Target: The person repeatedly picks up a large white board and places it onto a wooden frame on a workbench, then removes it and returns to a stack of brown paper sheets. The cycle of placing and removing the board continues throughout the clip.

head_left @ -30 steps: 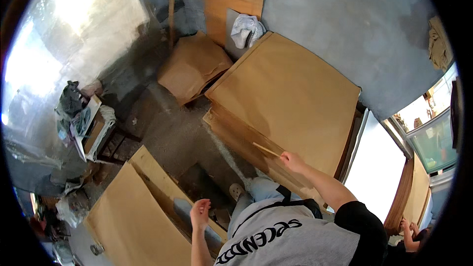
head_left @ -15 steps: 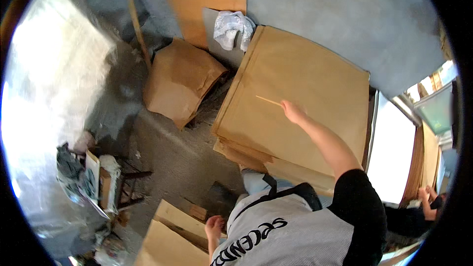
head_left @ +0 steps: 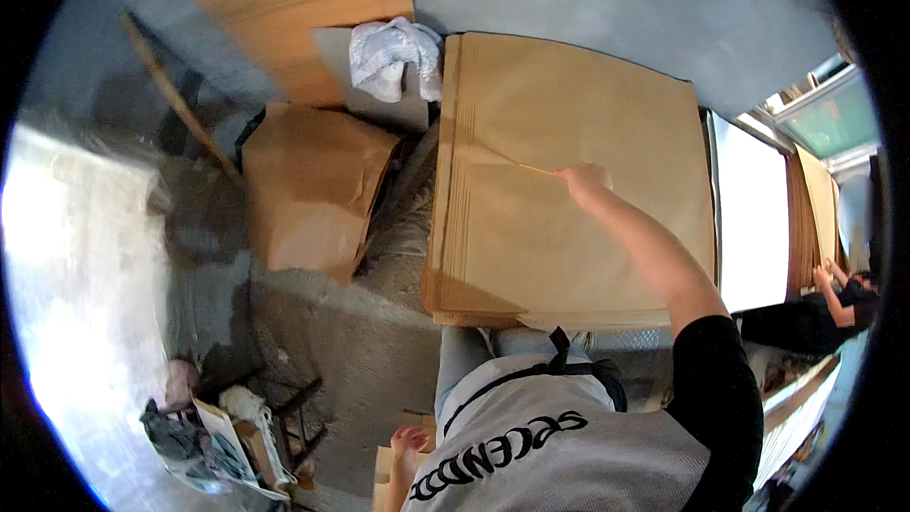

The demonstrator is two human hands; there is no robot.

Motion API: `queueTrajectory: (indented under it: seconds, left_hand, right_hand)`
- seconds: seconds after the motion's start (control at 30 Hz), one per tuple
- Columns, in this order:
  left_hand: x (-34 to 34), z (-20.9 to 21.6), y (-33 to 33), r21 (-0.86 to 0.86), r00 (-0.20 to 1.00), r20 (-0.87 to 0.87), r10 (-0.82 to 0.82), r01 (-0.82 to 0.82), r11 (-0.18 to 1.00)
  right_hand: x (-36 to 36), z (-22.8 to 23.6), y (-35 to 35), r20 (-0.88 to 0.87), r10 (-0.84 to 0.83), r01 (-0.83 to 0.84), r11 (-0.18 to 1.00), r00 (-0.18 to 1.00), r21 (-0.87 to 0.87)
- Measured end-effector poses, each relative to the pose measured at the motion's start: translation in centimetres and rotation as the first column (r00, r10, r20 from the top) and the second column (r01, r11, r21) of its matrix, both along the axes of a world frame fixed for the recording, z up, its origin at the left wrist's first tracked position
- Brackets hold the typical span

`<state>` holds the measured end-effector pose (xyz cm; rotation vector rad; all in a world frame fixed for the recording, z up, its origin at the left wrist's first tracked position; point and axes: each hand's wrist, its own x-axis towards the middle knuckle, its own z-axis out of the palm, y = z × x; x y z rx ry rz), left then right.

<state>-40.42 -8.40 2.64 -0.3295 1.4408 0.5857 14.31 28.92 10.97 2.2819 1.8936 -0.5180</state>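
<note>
Right hand farther across paper stack

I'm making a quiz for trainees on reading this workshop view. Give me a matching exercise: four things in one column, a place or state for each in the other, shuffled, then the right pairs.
Things:
1. thin stick
2. white cloth
3. brown paper bag
4. left hand

Places or states:
A. crumpled by the top left corner of the stack of brown sheets
B. low in the picture, beside the apron
C. held in the right hand over the stack
D. on the floor left of the stack

Pairs: 1-C, 2-A, 3-D, 4-B
</note>
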Motion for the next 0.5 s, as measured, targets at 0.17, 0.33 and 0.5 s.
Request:
queueTrajectory:
  seconds: [0.17,0.33,0.5]
  left_hand:
    - [-3.2,-2.8,12.5,0.118,0.898,-0.079,-0.433,0.439,0.890]
    - [-3.8,-0.8,24.5,0.271,0.831,-0.373,-0.412,0.522,0.809]
    - [-7.0,-5.0,24.5,0.117,0.872,-0.219,-0.438,0.469,0.875]
  right_hand:
    - [-4.2,-1.7,4.3,-0.025,-0.035,0.040,0.966,0.999,0.255]
    - [-5.2,-2.3,3.3,-0.084,-0.063,0.082,0.966,0.994,0.244]
    - [-3.9,1.0,3.2,0.056,-0.204,0.206,0.978,0.977,-0.043]
